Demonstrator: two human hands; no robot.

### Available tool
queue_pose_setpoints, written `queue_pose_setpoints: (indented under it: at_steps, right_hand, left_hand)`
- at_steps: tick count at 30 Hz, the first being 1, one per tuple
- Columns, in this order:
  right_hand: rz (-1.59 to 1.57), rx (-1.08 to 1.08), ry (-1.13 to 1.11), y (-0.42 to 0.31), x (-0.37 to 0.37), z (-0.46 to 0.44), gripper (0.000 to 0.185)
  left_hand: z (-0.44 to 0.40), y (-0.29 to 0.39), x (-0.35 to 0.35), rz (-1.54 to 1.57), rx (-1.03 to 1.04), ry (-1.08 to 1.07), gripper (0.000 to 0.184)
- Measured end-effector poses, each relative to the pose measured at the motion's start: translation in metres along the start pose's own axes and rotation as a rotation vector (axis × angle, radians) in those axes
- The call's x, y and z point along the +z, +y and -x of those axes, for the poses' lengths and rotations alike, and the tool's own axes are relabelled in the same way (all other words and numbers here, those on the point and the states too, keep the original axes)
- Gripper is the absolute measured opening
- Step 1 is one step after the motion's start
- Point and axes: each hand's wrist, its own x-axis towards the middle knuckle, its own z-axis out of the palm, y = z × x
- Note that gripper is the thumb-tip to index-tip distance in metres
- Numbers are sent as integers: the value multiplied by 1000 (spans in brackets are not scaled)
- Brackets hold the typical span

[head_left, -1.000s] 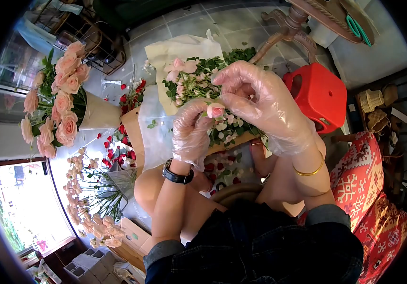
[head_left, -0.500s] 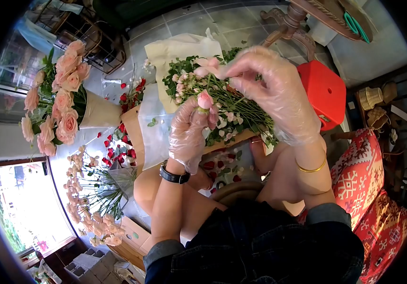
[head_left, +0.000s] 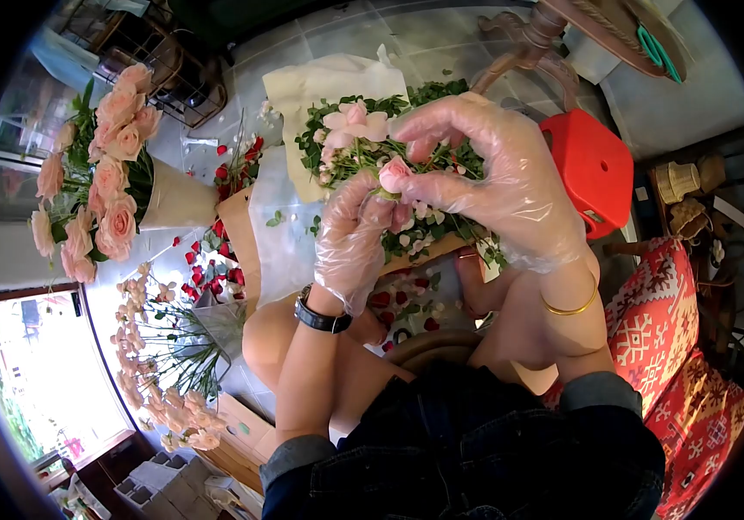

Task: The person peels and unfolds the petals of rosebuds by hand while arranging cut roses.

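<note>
My left hand (head_left: 355, 230), in a clear plastic glove, is closed round the base of a small pink rosebud (head_left: 395, 173) and keeps it upright. My right hand (head_left: 502, 169), gloved likewise, is open in a wide C shape, its thumb tip beside the bud and its fingers above it. Pale pink petals (head_left: 356, 124) show just beyond the fingers, over a bunch of small pink flowers with green stems (head_left: 428, 165). Whether those petals rest on the bunch or are in the air I cannot tell.
Wrapping paper (head_left: 290, 186) lies under the bunch, with red petals (head_left: 216, 273) strewn on the floor. Large pink roses (head_left: 112, 186) stand in a pale vase at left. A red stool (head_left: 593, 173) and a patterned red cushion (head_left: 662, 321) are at right.
My right hand has let go of pink petals and spread its fingers, with the thumb lowered toward the rosebud. My left hand has moved slightly right with the bud.
</note>
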Motion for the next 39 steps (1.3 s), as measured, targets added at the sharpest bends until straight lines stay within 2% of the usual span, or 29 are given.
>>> queue_pose_setpoints:
  at_steps: [3,6,9,11,15,18,21,24,26,27,29,30,32,33,35,39]
  right_hand:
    - [-146,15,40,4,1,0,27]
    - [-36,6,64,4,2,0,21]
    - [-51,-8,64,2,1,-1,16]
    - [48,-123,2,5,-3,-4,12]
    - [-13,-109,35,10,-3,-3,12]
    - [-44,-93,53,10,-4,-3,11]
    - [47,-97,62,12,-2,-2,11]
    - [13,-37,92,5,2,0,14]
    - [11,-1,49,4,2,1,7]
    - [11,-1,49,5,3,1,7]
    - [188,-151,55,10,5,0,10]
    - [187,-151,55,11,4,-1,10]
    - [201,-156,-86,13,-1,-2,9]
    - [200,-157,-87,13,-1,-2,9]
    - [161,-66,-76,12,1,-2,9]
    - [103,-46,33,10,10,-2,10]
  left_hand:
    - [-3,3,3,-17,-4,27,15]
    - [-5,2,2,-130,-27,35,14]
    - [-5,-2,-3,-142,59,-3,14]
    - [-6,-3,-4,-149,43,-8,16]
    - [-5,-1,-3,-118,37,0,17]
    - [-5,0,-6,-69,63,-85,17]
    - [-5,0,-6,-77,67,-94,12]
    - [-6,0,-7,-159,66,-83,9]
    - [-7,-3,-14,-348,131,-141,7]
    - [-6,-4,-20,-348,131,-141,7]
    - [-5,-6,-29,-414,113,-226,15]
    - [-5,-5,-28,-415,114,-225,15]
    - [-5,-3,-23,-422,167,-197,14]
    - [-5,-3,-21,-422,168,-196,14]
    - [-7,-5,-18,-307,211,-127,2]
    - [-7,-8,-16,-284,287,-43,4]
